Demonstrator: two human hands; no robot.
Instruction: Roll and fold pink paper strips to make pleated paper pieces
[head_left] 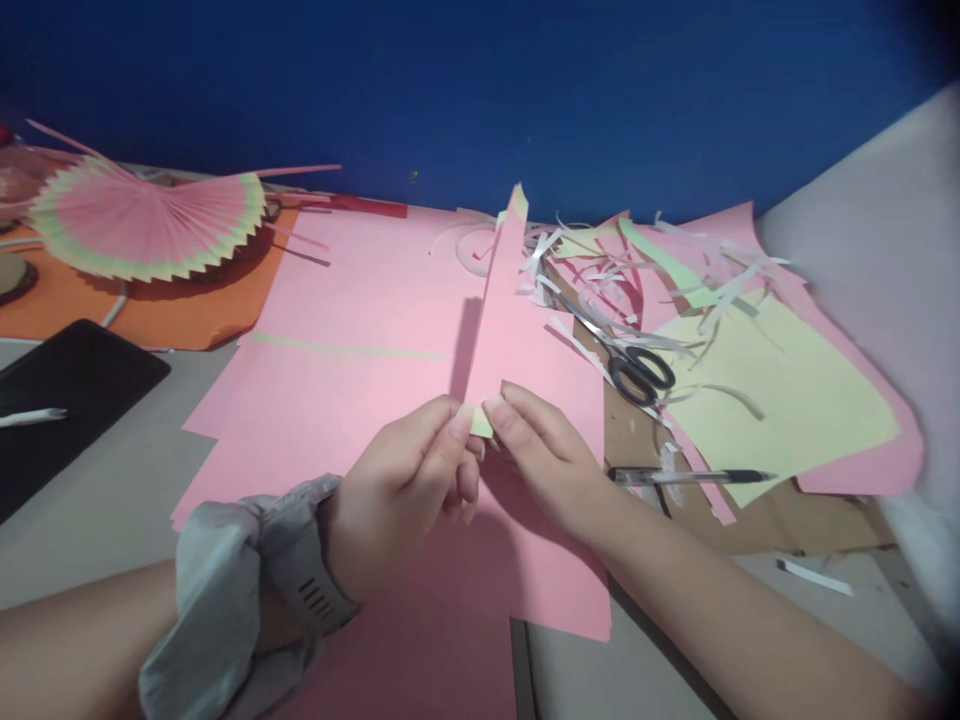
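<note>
A narrow folded pink paper strip [501,300] with pale yellow-green ends points away from me above pink sheets. My left hand [416,465] pinches its near end from the left, thumb on top. From the right, my right hand [540,450] pinches the same end, its thumb close to the other thumb. The strip's far end rises free and casts a shadow on the pink paper sheets [352,270] below. Some fingertips are hidden under the strip. A grey watch and a grey scrunchie sit on my left wrist.
At the left, a pleated pink-and-green paper fan [161,220] rests over orange paper [247,315], with a black tablet-like slab [90,400] nearer. Black-handled scissors [637,372], a pen [686,477], paper scraps [600,270] and a pale yellow sheet [795,390] lie at right. A blue wall [480,90] stands behind.
</note>
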